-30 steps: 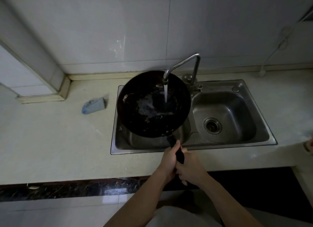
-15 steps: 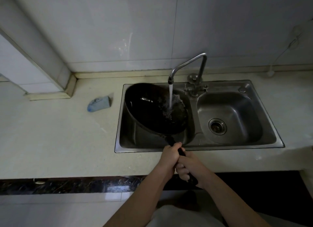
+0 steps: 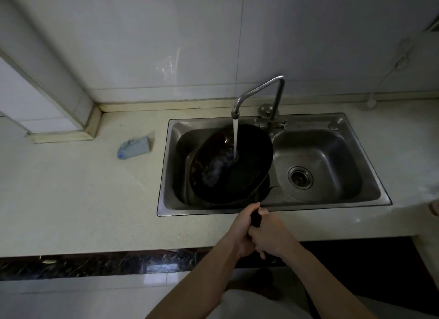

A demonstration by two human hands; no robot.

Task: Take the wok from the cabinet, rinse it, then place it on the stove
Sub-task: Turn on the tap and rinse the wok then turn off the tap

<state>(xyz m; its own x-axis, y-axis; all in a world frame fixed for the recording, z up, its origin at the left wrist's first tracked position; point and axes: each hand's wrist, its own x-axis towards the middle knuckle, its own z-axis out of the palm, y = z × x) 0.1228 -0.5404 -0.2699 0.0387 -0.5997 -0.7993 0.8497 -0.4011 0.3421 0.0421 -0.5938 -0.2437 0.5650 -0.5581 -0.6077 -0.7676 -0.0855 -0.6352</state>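
Rinsing step in progress: both hands wrap the wok's dark handle point(image 3: 256, 220) at lower centre of the frame, left hand point(image 3: 241, 233) closed around it nearer the pan, right hand point(image 3: 270, 238) closed just behind, touching the left. Two-handed grip looks like it is there to steady a heavy pan while tilting it. The wok point(image 3: 231, 163) sits in the left basin of the steel sink point(image 3: 280, 205), tilted so its left side dips lower, likely to let water sweep across and pool. Tap point(image 3: 259, 94) spout is right above it; the water stream point(image 3: 235, 138) lands near the wok's centre and spreads as a frothy patch toward the lower left of the bowl. Some water is gathered inside, depth hard to judge. Right basin holds nothing but its drain point(image 3: 300, 177). A blue sponge-like item point(image 3: 134, 148) lies on the bench point(image 3: 78, 195) left of the sink, well apart from the wok. Stove not in view.
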